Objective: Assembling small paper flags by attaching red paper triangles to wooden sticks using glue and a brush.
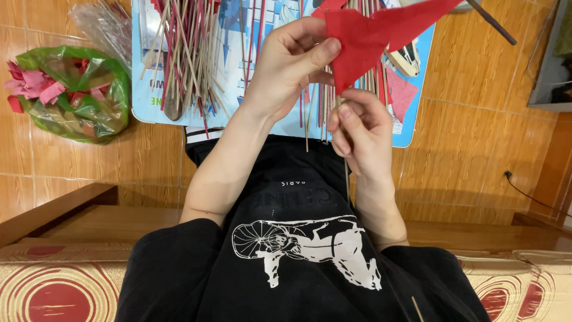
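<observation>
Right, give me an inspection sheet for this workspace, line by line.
Surface: wood-pattern floor with a blue sheet spread on it.
Job's things: red paper held up; thin stick running down from the right hand.
Clutter: pile of red and pale sticks on the blue sheet; green bag of red paper scraps to one side; a clear bag behind it.
Grippers: left hand pinches the red paper; right hand pinches the stick at the paper's lower corner.
Cables: black cable on the floor at the right edge.
Surroundings: patterned mat and the person's black printed shirt.
</observation>
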